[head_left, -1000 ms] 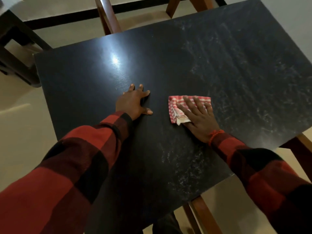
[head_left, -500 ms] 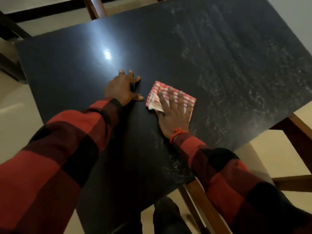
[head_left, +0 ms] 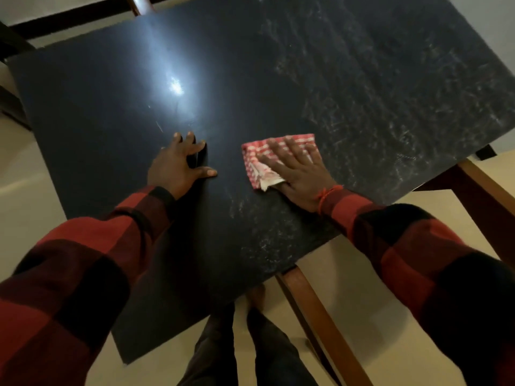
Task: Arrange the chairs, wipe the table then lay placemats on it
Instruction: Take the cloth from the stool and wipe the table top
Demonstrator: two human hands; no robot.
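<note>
Seen from a head-worn camera looking down, a person's dark trouser legs [head_left: 223,355] and a bare foot [head_left: 255,298] stand on a pale floor [head_left: 348,296] at the near edge of a black table [head_left: 250,79]. A brown wooden chair frame [head_left: 320,321] angles out from under that near edge on the right. Two arms in red and black checked sleeves [head_left: 83,268] reach forward over the tabletop. The left hand [head_left: 178,165] rests on the surface with fingers spread and thumb out, grasping nothing. Just to its right, apart from it, the right hand [head_left: 296,169] lies flat with straight fingers pressing down on a folded red and white checked cloth [head_left: 259,162]; an orange thread circles that wrist. Pale streaky smears [head_left: 376,107] cover the table's right half, while the left half is dark with a bright light reflection [head_left: 175,86]. Another chair's wooden post [head_left: 138,4] shows beyond the far edge.
</note>
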